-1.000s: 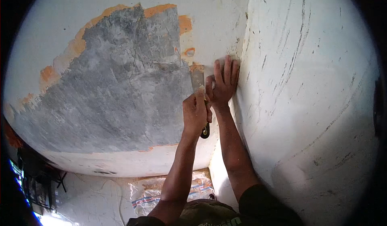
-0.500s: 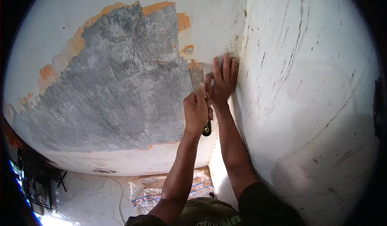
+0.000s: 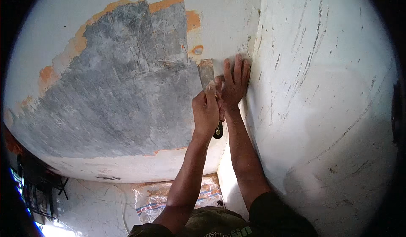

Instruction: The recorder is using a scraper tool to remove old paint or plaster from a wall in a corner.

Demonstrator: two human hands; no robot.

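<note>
Two forearms [image 3: 185, 178] outstretched, left hand [image 3: 206, 115] gripping scraper [image 3: 206, 72], right hand [image 3: 234, 87] against wall [image 3: 226, 25]

Room under repair (home or otherwise, unclear), half-stripped wall [image 3: 127, 89], plastic sheet [image 3: 153, 200] on floor [image 3: 93, 199]

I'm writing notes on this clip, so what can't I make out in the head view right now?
In the head view:
- Most of the scraper's handle: wrapped by the left hand.
- Whether the right hand touches the scraper: the overlapping hands hide it.
- Part of the plastic sheet: behind the left forearm.
- The dark object at far left: shadowed, cut off by the fisheye rim.
</note>
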